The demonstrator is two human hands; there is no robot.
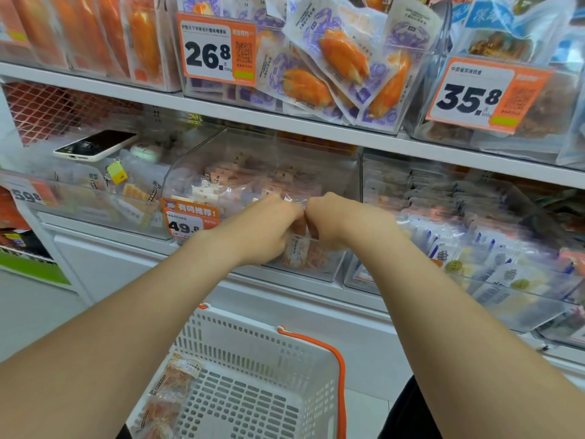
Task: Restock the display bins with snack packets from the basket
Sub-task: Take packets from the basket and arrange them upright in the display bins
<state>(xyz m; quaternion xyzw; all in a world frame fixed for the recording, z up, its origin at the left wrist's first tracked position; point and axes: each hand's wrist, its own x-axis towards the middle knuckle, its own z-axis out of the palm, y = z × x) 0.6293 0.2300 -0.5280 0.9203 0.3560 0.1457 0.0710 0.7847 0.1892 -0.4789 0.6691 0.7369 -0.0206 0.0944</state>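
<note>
Hands: left hand (269, 231) and right hand (337, 223) touching, both curled on packets (297, 255) at bin (202, 153) lip | Basket (240, 324): few left | Handling: light, crinkly, probably slippery; pinch sealed edges.

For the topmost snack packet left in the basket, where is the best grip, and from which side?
Probably its top sealed edge, pinched from above. The snack packet leans against the left wall of the basket, whose open top leaves that edge free; the wall blocks a sideways approach. The left hand and right hand hold a clear packet.
</note>
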